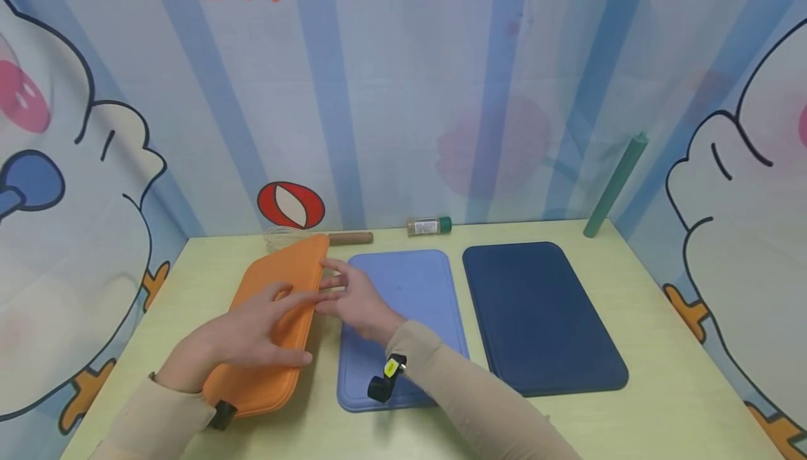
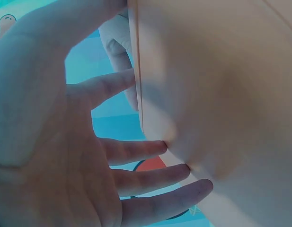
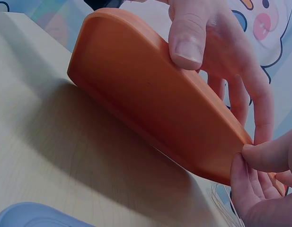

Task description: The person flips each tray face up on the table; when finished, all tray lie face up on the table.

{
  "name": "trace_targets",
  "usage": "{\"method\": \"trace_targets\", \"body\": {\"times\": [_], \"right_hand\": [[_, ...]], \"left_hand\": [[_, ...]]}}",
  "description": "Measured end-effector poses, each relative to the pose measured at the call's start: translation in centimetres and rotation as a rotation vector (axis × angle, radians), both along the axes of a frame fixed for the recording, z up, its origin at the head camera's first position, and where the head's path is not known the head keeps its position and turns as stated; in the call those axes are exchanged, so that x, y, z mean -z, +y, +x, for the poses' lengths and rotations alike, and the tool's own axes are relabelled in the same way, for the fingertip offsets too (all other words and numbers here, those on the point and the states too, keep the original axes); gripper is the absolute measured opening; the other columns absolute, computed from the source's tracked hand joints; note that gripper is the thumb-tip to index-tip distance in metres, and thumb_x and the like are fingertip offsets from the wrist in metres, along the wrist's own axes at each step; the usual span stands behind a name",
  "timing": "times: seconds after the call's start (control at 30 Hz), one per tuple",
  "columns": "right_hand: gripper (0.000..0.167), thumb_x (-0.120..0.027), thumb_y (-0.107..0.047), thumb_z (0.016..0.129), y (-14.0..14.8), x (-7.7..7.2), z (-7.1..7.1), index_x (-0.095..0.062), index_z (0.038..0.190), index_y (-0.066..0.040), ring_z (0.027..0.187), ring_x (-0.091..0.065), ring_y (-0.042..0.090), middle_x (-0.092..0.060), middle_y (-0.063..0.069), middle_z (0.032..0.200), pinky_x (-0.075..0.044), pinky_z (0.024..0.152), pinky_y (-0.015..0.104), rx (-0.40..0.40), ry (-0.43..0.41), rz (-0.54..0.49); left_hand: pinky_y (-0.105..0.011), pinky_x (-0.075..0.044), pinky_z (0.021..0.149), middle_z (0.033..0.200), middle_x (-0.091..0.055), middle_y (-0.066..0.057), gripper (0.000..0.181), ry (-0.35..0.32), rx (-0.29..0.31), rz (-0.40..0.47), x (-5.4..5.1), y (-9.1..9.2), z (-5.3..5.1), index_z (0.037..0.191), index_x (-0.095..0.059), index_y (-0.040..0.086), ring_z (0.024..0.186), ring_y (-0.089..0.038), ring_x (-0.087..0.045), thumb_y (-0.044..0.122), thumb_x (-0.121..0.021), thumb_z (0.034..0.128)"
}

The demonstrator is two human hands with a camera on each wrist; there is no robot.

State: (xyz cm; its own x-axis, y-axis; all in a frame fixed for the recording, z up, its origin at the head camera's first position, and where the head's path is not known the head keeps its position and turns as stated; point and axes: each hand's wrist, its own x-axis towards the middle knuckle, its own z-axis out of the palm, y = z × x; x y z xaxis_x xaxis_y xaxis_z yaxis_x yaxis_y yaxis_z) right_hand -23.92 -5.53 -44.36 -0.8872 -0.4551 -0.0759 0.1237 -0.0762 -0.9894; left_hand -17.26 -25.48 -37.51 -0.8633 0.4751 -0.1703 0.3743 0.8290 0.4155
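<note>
Orange tray (image 1: 292, 332), tilted: your right hand (image 1: 361, 304) pinches its edge, your left hand (image 1: 242, 330) touches it, fingers spread; whisk (image 1: 350, 238) beyond both, light-blue tray (image 1: 406, 281) under right wrist.

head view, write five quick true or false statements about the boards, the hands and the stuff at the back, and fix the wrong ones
1. The orange board is held tilted. True.
2. The dark blue board lies between the other two boards. False: the light blue board is in the middle, and the dark blue board is at the right.
3. The right hand touches the orange board's edge. True.
4. The green-capped jar stands upright. False: it lies on its side.
5. The whisk is partly hidden by the orange board. True.
</note>
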Motion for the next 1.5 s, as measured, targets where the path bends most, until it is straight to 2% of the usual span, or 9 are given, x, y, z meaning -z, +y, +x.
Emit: {"method": "trace_targets", "body": {"times": [0.37, 0.53, 0.73, 0.97, 1.13, 1.23, 1.37, 1.5], "right_hand": [[0.079, -0.074, 0.016, 0.088, -0.1, -0.4, 0.0, -0.05, 0.156, -0.016, 0.101, -0.072, 0.021, -0.065, 0.009, 0.121, -0.062, 0.089, 0.034, -0.001, 0.008, 0.002], [0.081, -0.074, 0.016, 0.088, -0.1, -0.4, -0.2, -0.048, 0.158, -0.015, 0.102, -0.074, 0.021, -0.065, 0.01, 0.121, -0.062, 0.09, 0.035, -0.009, 0.006, -0.034], [0.079, -0.075, 0.014, 0.089, 0.0, -0.7, -0.3, -0.048, 0.157, -0.014, 0.104, -0.073, 0.023, -0.067, 0.012, 0.121, -0.061, 0.091, 0.035, -0.017, 0.024, -0.075], [0.07, -0.069, 0.013, 0.093, -0.1, -1.2, -0.2, -0.049, 0.156, -0.01, 0.11, -0.071, 0.03, -0.067, 0.015, 0.122, -0.061, 0.094, 0.04, -0.015, 0.028, -0.115], [0.064, -0.067, 0.008, 0.098, -0.1, -1.5, -0.4, -0.048, 0.156, -0.009, 0.106, -0.074, 0.028, -0.068, 0.016, 0.121, -0.061, 0.093, 0.04, -0.013, 0.009, -0.148], [0.062, -0.067, 0.006, 0.099, -0.1, -1.7, -0.5, -0.048, 0.156, -0.01, 0.102, -0.075, 0.025, -0.07, 0.016, 0.12, -0.061, 0.094, 0.039, -0.009, 0.005, -0.162], [0.059, -0.066, 0.004, 0.1, -0.1, -2.0, -0.7, -0.05, 0.155, -0.01, 0.1, -0.074, 0.022, -0.069, 0.015, 0.121, -0.06, 0.095, 0.038, -0.013, 0.011, -0.182], [0.058, -0.066, 0.002, 0.101, -0.1, -2.2, -0.7, -0.05, 0.155, -0.009, 0.102, -0.074, 0.022, -0.069, 0.015, 0.124, -0.06, 0.095, 0.037, -0.038, 0.028, -0.192]], "left_hand": [[-0.076, -0.045, 0.099, 0.16, -0.033, -0.035, 0.093, 0.013, -0.025, -0.051, -0.5, 0.7, 0.4, 0.16, -0.044, 0.03, 0.138, -0.058, -0.044, 0.065, -0.081, 0.0817], [-0.073, -0.049, 0.096, 0.159, -0.034, -0.035, 0.095, 0.023, -0.03, -0.062, -0.7, 0.8, 0.5, 0.161, -0.042, 0.031, 0.135, -0.055, -0.049, 0.064, -0.082, 0.0813], [-0.066, -0.054, 0.092, 0.155, -0.041, -0.031, 0.088, 0.051, -0.038, -0.079, -1.1, 0.9, 0.7, 0.159, -0.043, 0.028, 0.121, -0.044, -0.061, 0.048, -0.083, 0.0833], [-0.063, -0.055, 0.093, 0.156, -0.042, -0.028, 0.087, 0.053, -0.053, -0.078, -1.7, 1.0, 0.9, 0.16, -0.042, 0.021, 0.119, -0.038, -0.063, 0.036, -0.082, 0.0838], [-0.06, -0.055, 0.094, 0.154, -0.045, -0.023, 0.084, 0.063, -0.05, -0.061, -2.1, 0.9, 1.0, 0.159, -0.042, 0.018, 0.115, -0.033, -0.064, 0.029, -0.078, 0.0839], [-0.063, -0.053, 0.097, 0.154, -0.045, -0.024, 0.082, 0.065, -0.045, -0.05, -2.4, 0.8, 1.0, 0.159, -0.042, 0.019, 0.119, -0.036, -0.062, 0.026, -0.075, 0.0846], [-0.068, -0.048, 0.102, 0.156, -0.041, -0.03, 0.078, 0.068, -0.042, -0.043, -2.5, 0.7, 1.0, 0.159, -0.044, 0.018, 0.128, -0.046, -0.056, 0.026, -0.071, 0.0873], [-0.069, -0.047, 0.102, 0.155, -0.041, -0.031, 0.072, 0.08, -0.049, -0.038, -2.6, 0.6, 1.0, 0.157, -0.048, 0.017, 0.129, -0.048, -0.054, 0.028, -0.069, 0.0892]]}}
